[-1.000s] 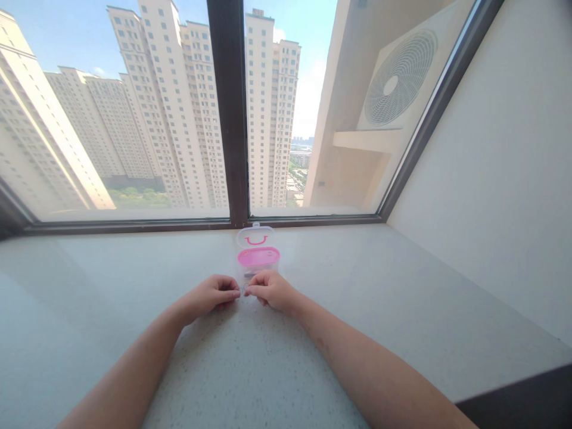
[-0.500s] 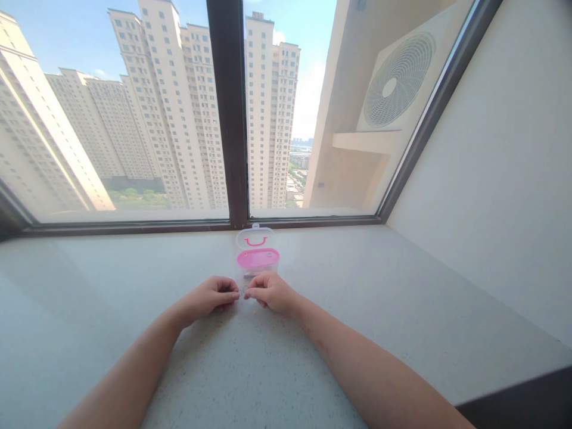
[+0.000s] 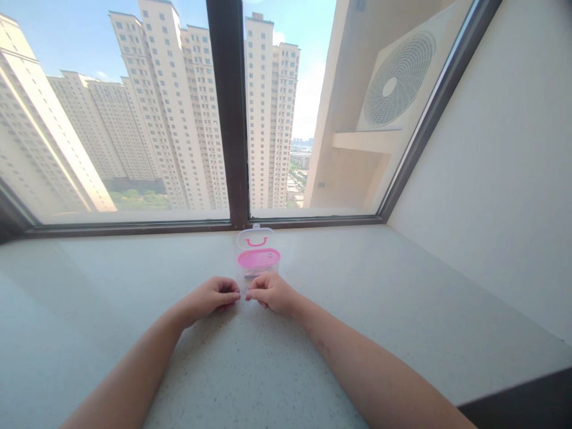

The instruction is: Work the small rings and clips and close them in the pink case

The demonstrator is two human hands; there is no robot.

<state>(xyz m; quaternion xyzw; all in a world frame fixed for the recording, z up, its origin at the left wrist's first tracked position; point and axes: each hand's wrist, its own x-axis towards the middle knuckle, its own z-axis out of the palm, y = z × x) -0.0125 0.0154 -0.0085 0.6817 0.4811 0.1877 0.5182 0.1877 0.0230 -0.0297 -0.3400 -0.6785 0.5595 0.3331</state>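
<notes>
- Little has moved since the earlier frame: both hands keep nearly the same place, and the gap between their fingertips looks a touch wider
- Left hand [image 3: 223, 292]: thumb and forefinger brought together near the surface, other fingers curled; whether anything is grasped between them I cannot tell
- Right hand [image 3: 269, 291]: thumb and forefinger likewise brought together, tips facing the left ones; whether they grasp or only touch, I cannot tell
- Small, thin-lined, ring-shaped thing [image 3: 246, 291]: between the two hands, right by the right fingertips, its material too small to tell
- Oval clear plastic box with a pink top [image 3: 258, 258]: just beyond the right hand, a dark slender item [image 3: 251, 276] showing at its front
- Clear oval plastic lid with a curved pink handle [image 3: 256, 243]: raised behind the box
- Pale speckled smooth countertop [image 3: 236, 369]: under everything, running to a dark brown window frame [image 3: 235, 119]
</notes>
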